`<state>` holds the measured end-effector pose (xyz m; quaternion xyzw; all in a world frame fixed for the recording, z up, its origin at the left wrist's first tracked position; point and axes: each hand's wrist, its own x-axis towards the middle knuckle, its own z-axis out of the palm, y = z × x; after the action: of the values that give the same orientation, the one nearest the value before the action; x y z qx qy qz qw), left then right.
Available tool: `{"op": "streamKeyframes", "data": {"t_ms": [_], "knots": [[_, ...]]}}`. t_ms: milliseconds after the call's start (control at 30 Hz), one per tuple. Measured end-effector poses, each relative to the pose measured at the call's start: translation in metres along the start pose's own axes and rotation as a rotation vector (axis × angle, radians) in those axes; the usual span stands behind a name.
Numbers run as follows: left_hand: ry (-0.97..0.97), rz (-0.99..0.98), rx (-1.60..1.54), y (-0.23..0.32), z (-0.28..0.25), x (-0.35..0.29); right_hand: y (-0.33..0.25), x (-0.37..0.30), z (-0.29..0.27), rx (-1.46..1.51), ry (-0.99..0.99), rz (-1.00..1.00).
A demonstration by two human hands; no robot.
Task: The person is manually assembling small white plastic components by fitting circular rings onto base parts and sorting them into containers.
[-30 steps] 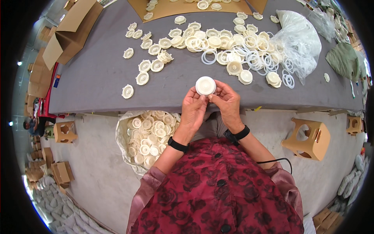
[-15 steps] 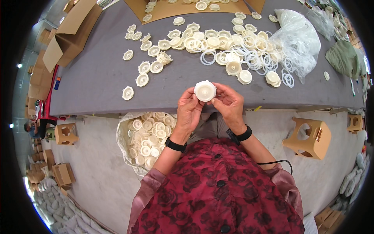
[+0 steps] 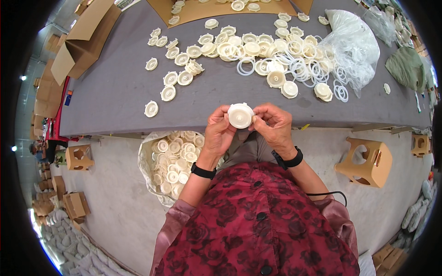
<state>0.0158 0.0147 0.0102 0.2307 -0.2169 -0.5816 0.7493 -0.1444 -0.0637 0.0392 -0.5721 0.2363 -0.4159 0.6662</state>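
A round cream plastic cap point(image 3: 240, 116) with small lugs on its rim is held up at the near edge of the table, its dished face toward me. My left hand point(image 3: 218, 130) is closed on the cap's left side. On the opposite side, the thumb and fingers of my right hand point(image 3: 273, 124) pinch at the rim; whether a ring lies between them is too small to tell. Beyond my hands, many like caps point(image 3: 251, 48) lie heaped on the table, with translucent sealing rings point(image 3: 301, 69) mixed in at the right.
The grey-covered table point(image 3: 115, 96) spans the view. A clear plastic bag point(image 3: 352, 46) lies at its right, an open carton point(image 3: 225, 14) at the back. Below the table's edge on the left stands a white sack point(image 3: 145, 170) full of caps. Tan stools point(image 3: 368, 161) stand on the floor.
Both hands have come slightly nearer to me with the cap, which is tilted a little differently. My right hand has shifted slightly right, its fingers now at the rim.
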Motion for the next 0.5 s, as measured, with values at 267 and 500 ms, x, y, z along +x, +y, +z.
{"op": "streamKeyframes", "data": {"t_ms": [267, 500], "knots": [[-0.016, -0.085, 0.144, 0.008, -0.001, -0.007, -0.01, 0.009, -0.009, -0.211, -0.101, -0.036], [-0.149, -0.123, 0.579, 0.036, 0.01, 0.007, -0.018, 0.014, -0.018, -0.231, -0.31, -0.021]]}}
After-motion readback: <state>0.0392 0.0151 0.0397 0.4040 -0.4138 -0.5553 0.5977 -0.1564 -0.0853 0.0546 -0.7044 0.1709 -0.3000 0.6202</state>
